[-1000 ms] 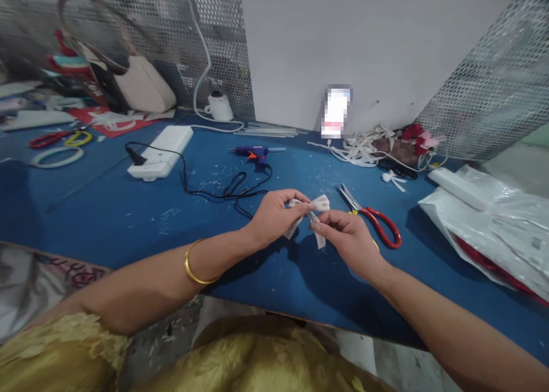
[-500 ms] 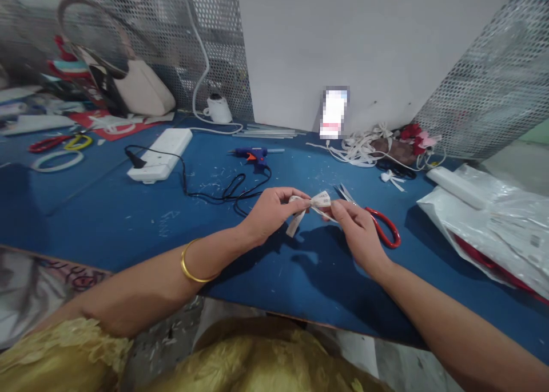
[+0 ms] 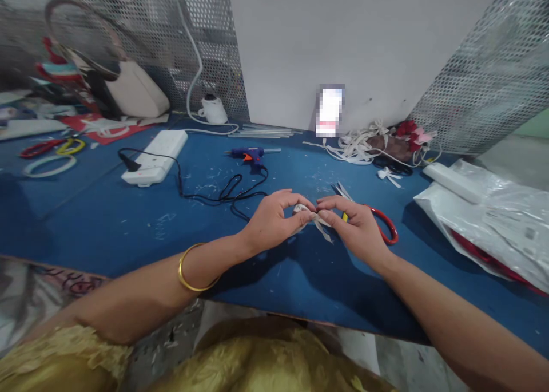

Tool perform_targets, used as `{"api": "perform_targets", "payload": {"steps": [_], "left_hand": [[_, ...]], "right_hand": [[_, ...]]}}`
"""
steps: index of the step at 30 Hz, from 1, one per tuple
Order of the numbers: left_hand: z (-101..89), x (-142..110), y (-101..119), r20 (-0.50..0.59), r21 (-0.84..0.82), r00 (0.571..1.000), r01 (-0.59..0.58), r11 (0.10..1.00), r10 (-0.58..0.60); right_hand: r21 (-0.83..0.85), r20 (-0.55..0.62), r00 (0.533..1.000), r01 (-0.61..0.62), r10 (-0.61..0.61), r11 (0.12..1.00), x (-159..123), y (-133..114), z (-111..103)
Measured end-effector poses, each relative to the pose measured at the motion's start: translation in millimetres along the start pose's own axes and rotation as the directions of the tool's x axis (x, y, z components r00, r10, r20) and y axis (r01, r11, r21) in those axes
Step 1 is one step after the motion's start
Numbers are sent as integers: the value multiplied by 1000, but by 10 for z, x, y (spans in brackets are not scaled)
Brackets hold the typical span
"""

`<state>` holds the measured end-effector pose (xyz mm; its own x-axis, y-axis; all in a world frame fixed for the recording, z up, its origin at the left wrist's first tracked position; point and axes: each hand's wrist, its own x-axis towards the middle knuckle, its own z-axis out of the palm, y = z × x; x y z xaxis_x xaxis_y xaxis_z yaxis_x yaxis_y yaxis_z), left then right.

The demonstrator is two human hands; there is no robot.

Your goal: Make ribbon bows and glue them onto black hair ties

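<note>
A small white printed ribbon bow (image 3: 322, 230) is pinched between my two hands above the blue table (image 3: 274, 289). My left hand (image 3: 278, 217) grips one loop between thumb and fingers. From the other side, my right hand (image 3: 355, 223) closes thumb and forefinger on the bow near its knot. One ribbon tail hangs down between the hands; the fingers hide much of the loops. Just behind my right hand lie red-handled scissors (image 3: 388, 225), blades pointing away to the left.
A blue glue gun (image 3: 249, 153) with a black cord lies behind my left hand, beside a white power strip (image 3: 165, 151). A lit phone (image 3: 329, 111) leans on the back panel. White ribbon (image 3: 358, 146) is heaped near it, and a plastic bag (image 3: 493, 220) lies at right.
My fingers have closed in around the bow, covering more of it. My right hand has shifted left toward the knot, and the tail now hangs on the right of my left thumb.
</note>
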<state>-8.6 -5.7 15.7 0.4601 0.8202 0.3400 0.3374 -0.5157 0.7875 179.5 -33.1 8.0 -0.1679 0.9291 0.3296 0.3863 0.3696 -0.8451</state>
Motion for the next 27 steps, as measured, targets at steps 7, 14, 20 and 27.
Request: {"api": "perform_targets", "payload": {"steps": [7,14,20,27], "left_hand": [[-10,-14,19,10,-94,997,80,992,-79],[18,-19,13,15,-111,997,79,991,-78],[23,-13,32,30,-171,998,64,983,-60],[34,-5,11,-9,-180,998,58,982,-60]], "right_hand": [[-4,24,997,-75,75,997,-7,-37,-14],[-91,36,997,-64,68,994,-29,-70,2],[-32,-8,980,-201,201,979,-19,-67,-29],[92,53,967,-252,248,963,-1,-68,-25]]}}
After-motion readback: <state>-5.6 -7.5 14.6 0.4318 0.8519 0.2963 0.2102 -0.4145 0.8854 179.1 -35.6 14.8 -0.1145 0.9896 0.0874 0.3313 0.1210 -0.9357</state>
